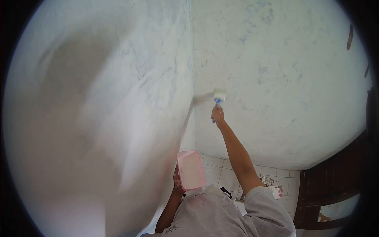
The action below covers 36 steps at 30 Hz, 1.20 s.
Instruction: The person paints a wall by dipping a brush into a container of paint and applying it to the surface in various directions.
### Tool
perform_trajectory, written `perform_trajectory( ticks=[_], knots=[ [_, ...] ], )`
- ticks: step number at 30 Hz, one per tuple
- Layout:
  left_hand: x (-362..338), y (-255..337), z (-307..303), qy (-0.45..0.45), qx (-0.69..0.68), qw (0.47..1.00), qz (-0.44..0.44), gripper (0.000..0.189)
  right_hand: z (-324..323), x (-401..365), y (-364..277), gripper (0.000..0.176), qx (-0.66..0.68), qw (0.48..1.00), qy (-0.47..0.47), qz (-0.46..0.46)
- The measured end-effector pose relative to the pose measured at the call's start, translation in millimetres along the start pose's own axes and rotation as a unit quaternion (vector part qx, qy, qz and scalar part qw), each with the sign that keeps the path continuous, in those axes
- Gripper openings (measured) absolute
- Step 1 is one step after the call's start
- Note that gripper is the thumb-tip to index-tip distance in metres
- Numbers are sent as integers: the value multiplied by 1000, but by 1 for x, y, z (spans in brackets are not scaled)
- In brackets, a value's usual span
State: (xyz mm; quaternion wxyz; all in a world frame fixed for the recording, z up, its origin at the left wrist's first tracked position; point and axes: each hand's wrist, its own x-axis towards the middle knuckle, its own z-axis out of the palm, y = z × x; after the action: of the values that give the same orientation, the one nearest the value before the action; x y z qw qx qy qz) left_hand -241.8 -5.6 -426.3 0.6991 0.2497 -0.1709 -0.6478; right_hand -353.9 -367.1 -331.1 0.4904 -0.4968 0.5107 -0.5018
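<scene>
My right hand point(217, 114) is closed round the handle of a paintbrush point(219, 94), arm stretched out towards the right-hand wall point(252, 114). The brush has pale bristles and a blue part near the handle; its head is at the wall surface, a little right of the corner. Low in the view, my left hand point(178, 181) grips the side of a pink rectangular tub point(202, 173). White paint point(191, 170) covers the inside of the tub. My left fingers are partly hidden by it.
Close on the left stands another whitish wall point(158, 79), with my shadow across it. Both walls show patchy grey-blue marks. Below is a white tiled floor point(213, 161) with some paint-stained items point(276, 187) on it. Dark wooden furniture or a door frame point(327, 185) stands at the lower right.
</scene>
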Motion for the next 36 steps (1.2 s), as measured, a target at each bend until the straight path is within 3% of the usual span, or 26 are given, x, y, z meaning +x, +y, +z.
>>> perform_trajectory(
  ticks=[1, 3, 4, 6, 7, 10, 12, 13, 15, 16, 17, 18, 20, 21, 22, 23, 24, 25, 26, 27, 29, 30, 31, 32, 33, 36],
  knots=[
    [0, 0, 1, -1, 2, 1000, -1, 71, -4, 7, 14, 30, 1, 1000, 1, -1],
    [0, 0, 2, -4, 4, 1000, -3, 71, -15, 34, 57, 27, 140, 956, -213, 147],
    [0, 0, 3, -11, -15, 1000, -2, 73, -2, 2, -12, 25, 107, 970, -140, 169],
    [-2, 7, 14, -14, -33, 999, -1, 75, 5, 21, -62, 25, 129, 982, -135, -4],
    [-4, 19, 35, -21, -84, 996, -28, 76, 17, 22, -119, 25, -36, 994, -81, -69],
    [-5, 27, 47, -33, -151, 984, -85, 77, 25, 10, -248, 35, 93, 968, -101, -212],
    [-5, 26, 42, -42, -161, 980, -106, 77, 27, -28, -320, 38, -67, 950, -23, -304],
    [-6, 23, 38, -46, -132, 987, -79, 76, 31, -15, -314, 38, -63, 950, -25, -305],
    [-4, 13, 18, -51, -99, 992, -50, 75, 39, 28, -271, 36, -239, 906, 8, -350],
    [1, 4, 1, -19, -86, 994, -58, 73, 44, 41, -237, 44, -288, 908, -14, -303],
    [1, 1, -7, 15, -73, 995, -66, 71, 51, 60, -163, 48, -470, 717, 144, -494],
    [-1, -2, -13, 15, -71, 995, -65, 71, 54, 76, -97, 48, -476, 724, 148, -477],
    [0, -2, -11, 32, -135, 988, -68, 65, 52, 39, -50, 44, -322, 897, 57, -298],
    [-2, -2, -9, 33, -133, 989, -63, 65, 52, 33, -26, 37, -306, 922, 43, -232],
    [-3, -2, -7, 31, -13, 999, 0, 61, 52, 35, 8, 33, -291, 942, 30, -165],
    [-9, -3, -5, 30, 107, 992, 61, 57, 50, 29, 45, 27, -123, 986, -33, -111],
    [-14, -1, -2, 32, 107, 992, 61, 57, 48, 23, 67, 23, 49, 993, -93, -52],
    [-14, 3, 4, 38, 57, 997, 43, 57, 45, 19, 57, 23, 50, 993, -94, -52],
    [-14, 8, 12, 42, 7, 999, 25, 57, 39, 14, 37, 18, 122, 974, -109, 156],
    [-14, 13, 20, 47, -43, 998, 5, 58, 36, 13, 24, 17, 189, 907, -119, 357],
    [-11, 19, 30, 55, -140, 988, -34, 58, 53, 41, 1, 22, 67, 987, -80, 123],
    [-9, 18, 25, 55, -141, 988, -35, 58, 46, 49, -41, 27, 179, 969, -144, 92],
    [-9, 14, 15, 42, -136, 988, -51, 62, 38, 78, -59, 29, 293, 919, -262, -24],
    [-9, 12, 9, 28, -130, 989, -67, 66, 45, 38, -156, 28, 221, 959, -177, 8],
    [-10, 11, 10, 30, -131, 989, -69, 66, 46, 31, -199, 25, 272, 946, -176, 17],
    [-7, 11, 9, 30, -142, 985, -97, 67, 58, 12, -256, 20, 238, 952, -189, -37]
  ],
)
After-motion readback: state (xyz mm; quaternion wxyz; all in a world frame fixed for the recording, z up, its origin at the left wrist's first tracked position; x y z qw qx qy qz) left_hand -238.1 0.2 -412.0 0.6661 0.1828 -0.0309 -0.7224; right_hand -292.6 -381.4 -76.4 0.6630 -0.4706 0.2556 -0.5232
